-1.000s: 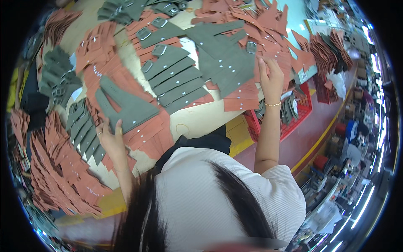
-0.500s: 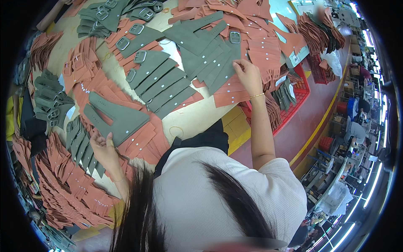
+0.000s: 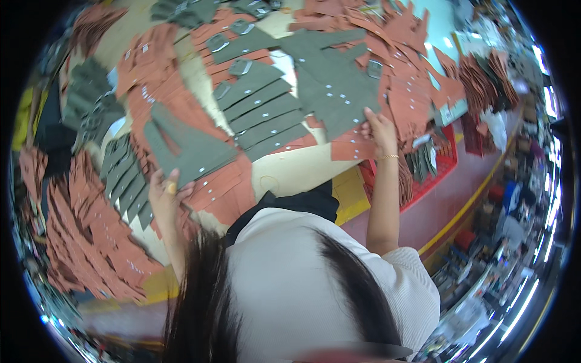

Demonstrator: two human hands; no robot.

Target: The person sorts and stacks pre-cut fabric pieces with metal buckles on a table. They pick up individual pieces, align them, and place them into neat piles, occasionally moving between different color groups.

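At the right end of a fanned stack of dark green leather-like pieces (image 3: 330, 91), my right hand (image 3: 380, 130) has its fingers curled at the edge of one green piece. My left hand (image 3: 166, 190) is by the near corner of another green piece (image 3: 193, 148) with a slit, which lies over orange pieces (image 3: 227, 187). Its thumb and fingers are apart, and a yellow band shows on one digit. Whether its fingertips touch that corner is hard to see. Between the hands, overlapping green pieces (image 3: 260, 109) with metal buckles (image 3: 240, 66) carry small white labels.
More orange pieces (image 3: 94, 224) lie stacked at the left, beside a fan of green ones (image 3: 124, 172). A red basket (image 3: 446, 151) with pieces in it stands at the right, beyond the table (image 3: 290, 168). Bundles of orange and green pieces (image 3: 484, 78) sit farther right.
The whole view has shifted, so the table's contents appear farther right. My right hand stays at the edge of the green stack, and my left hand stays by the slit green piece.
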